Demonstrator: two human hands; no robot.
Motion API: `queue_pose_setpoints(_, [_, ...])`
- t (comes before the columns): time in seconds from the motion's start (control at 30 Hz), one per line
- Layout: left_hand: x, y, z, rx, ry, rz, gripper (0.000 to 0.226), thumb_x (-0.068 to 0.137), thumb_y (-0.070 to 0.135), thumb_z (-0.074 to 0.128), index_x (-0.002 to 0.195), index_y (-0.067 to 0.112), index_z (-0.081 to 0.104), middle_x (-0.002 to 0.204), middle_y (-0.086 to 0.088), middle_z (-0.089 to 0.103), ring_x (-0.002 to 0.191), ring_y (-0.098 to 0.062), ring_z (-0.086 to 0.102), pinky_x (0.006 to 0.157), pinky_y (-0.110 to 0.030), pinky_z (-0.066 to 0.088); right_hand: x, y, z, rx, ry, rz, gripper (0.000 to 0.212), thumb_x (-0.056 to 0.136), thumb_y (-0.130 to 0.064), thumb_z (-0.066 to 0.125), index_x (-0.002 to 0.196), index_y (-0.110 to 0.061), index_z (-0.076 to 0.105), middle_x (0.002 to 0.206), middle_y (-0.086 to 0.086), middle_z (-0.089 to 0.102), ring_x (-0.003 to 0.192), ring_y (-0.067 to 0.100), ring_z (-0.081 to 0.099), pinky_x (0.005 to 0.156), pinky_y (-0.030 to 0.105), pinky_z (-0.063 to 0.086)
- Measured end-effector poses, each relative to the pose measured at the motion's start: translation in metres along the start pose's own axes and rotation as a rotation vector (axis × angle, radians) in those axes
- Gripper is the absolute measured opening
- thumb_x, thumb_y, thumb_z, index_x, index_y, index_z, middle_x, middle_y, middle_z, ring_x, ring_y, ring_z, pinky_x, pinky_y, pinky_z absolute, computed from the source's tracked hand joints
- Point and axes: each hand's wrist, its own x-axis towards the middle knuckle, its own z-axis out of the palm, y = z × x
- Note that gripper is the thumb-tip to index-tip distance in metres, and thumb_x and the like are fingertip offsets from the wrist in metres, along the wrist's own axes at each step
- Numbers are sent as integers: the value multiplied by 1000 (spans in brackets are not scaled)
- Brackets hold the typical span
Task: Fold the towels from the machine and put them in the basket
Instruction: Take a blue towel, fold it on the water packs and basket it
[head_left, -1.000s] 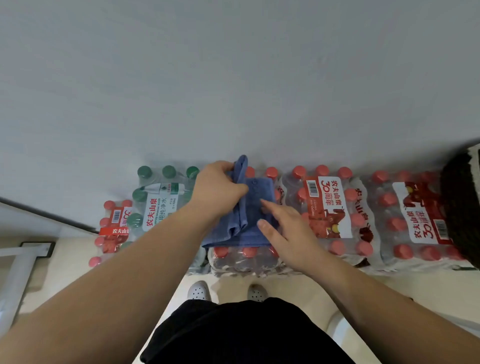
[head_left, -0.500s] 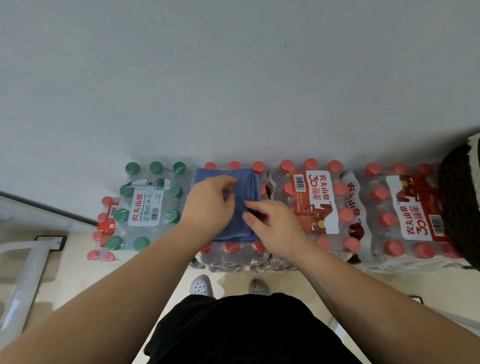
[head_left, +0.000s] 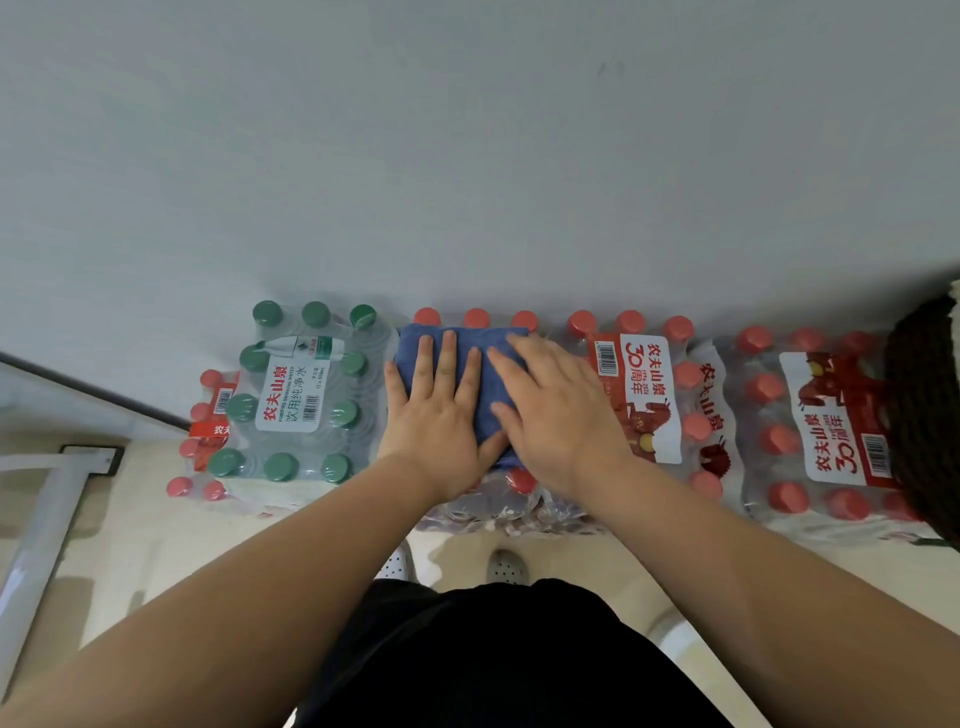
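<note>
Both hands lie flat with straight, slightly spread fingers, palms down, gripping nothing and pressing on a folded blue terry towel (head_left: 480, 340). My left hand (head_left: 436, 415) covers the towel's left half, fingertips pointing at the wall. My right hand (head_left: 556, 415) covers the right half, angled a little leftward, its thumb beside my left index finger.

The towel is a compact rectangle lying on top of a shrink-wrapped pack of clear water bottles with red caps (head_left: 498, 504). It spans most of the pack's top. 3 red caps show past its far edge, along the pack's far side, and 1 red cap shows at the near edge between my wrists.

Touching this pack on its left is a shrink-wrapped pack of bottles with green caps and a white label (head_left: 301, 395). On its right sit 2 more red-capped packs with red and white labels, the nearer (head_left: 639, 395) and the farther (head_left: 815, 415). All stand in a row against a plain pale grey wall (head_left: 467, 156).

A dark brown woven basket (head_left: 924, 415) shows at the right edge of the view, beside the last pack and well apart from the towel.

Below my arms are my black shorts (head_left: 493, 649) and white perforated shoes (head_left: 506, 566) on a beige floor (head_left: 130, 545).
</note>
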Motion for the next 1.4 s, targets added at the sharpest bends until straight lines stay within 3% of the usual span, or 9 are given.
queue_pose_setpoints(0.13, [0, -2, 0, 4, -5, 4, 94, 88, 71, 19, 157, 16, -16, 164, -15, -23, 150, -36, -24, 119, -65, -6, 17, 11, 12, -119, -389, -37, 87, 89, -75, 3, 159, -24, -3, 167, -2, -12, 151, 26, -21, 120, 57, -12])
queue_pose_setpoints(0.27, [-5, -15, 0, -101, 34, 78, 99, 83, 73, 27, 160, 19, -5, 166, -10, -15, 152, -30, -18, 121, -62, -1, 17, 15, 14, -105, -440, -46, 92, 85, -80, 2, 158, -25, -10, 165, -4, -19, 148, 27, -29, 117, 58, -18])
queue_pose_setpoints(0.47, [-36, -42, -7, -473, 301, -166, 88, 81, 66, 53, 151, 15, 37, 150, -10, 43, 133, -33, 43, 110, -45, 36, 56, 12, -7, -4, -210, -55, 48, 100, -44, 44, 142, -22, 52, 155, -2, 41, 150, 23, 20, 121, 47, 12])
queue_pose_setpoints(0.67, [-33, -45, -13, -801, 70, -465, 61, 75, 52, 78, 118, 16, 53, 102, 1, 64, 93, -23, 63, 74, -34, 49, 93, 5, 6, 72, -320, -71, 46, 87, -39, 64, 127, -16, 55, 126, 5, 58, 116, 30, 54, 100, 44, 44])
queue_pose_setpoints(0.93, [-19, -53, -29, -988, 66, -540, 30, 66, 26, 85, 76, 9, 63, 72, -8, 64, 65, -23, 59, 58, -38, 49, 67, 15, -2, 277, -318, 213, 41, 81, -43, 70, 114, -21, 58, 108, 3, 67, 98, 28, 64, 74, 34, 47])
queue_pose_setpoints(1.03, [-4, -62, -39, -1131, 112, -552, 29, 70, 13, 81, 93, 15, 65, 82, 1, 65, 78, -18, 64, 62, -28, 50, 45, 11, -9, 531, -317, 376, 58, 78, -41, 74, 129, -23, 52, 121, -1, 66, 108, 24, 63, 85, 34, 49])
queue_pose_setpoints(1.13, [14, -72, -42, -1143, 117, -413, 65, 74, 11, 76, 133, 25, 52, 107, -1, 66, 96, -18, 66, 82, -32, 56, 22, 6, -9, 713, -322, 469, 81, 79, -36, 79, 146, -27, 35, 135, -6, 59, 118, 20, 60, 93, 31, 49])
queue_pose_setpoints(1.27, [30, -77, -40, -868, 52, -245, 69, 79, 16, 71, 143, 22, 46, 124, -5, 60, 111, -25, 60, 97, -37, 50, 17, 8, -7, 392, -285, 426, 112, 75, -56, 77, 157, -30, 6, 150, 1, 45, 127, 27, 55, 102, 43, 50])
queue_pose_setpoints(1.4, [27, -78, -43, -640, 43, -112, 85, 70, 43, 71, 146, 18, 43, 136, -10, 53, 126, -30, 49, 108, -42, 40, 40, 13, -17, 236, -284, 200, 113, 75, -60, 76, 159, -26, 8, 160, 2, 23, 145, 27, 28, 117, 42, 31])
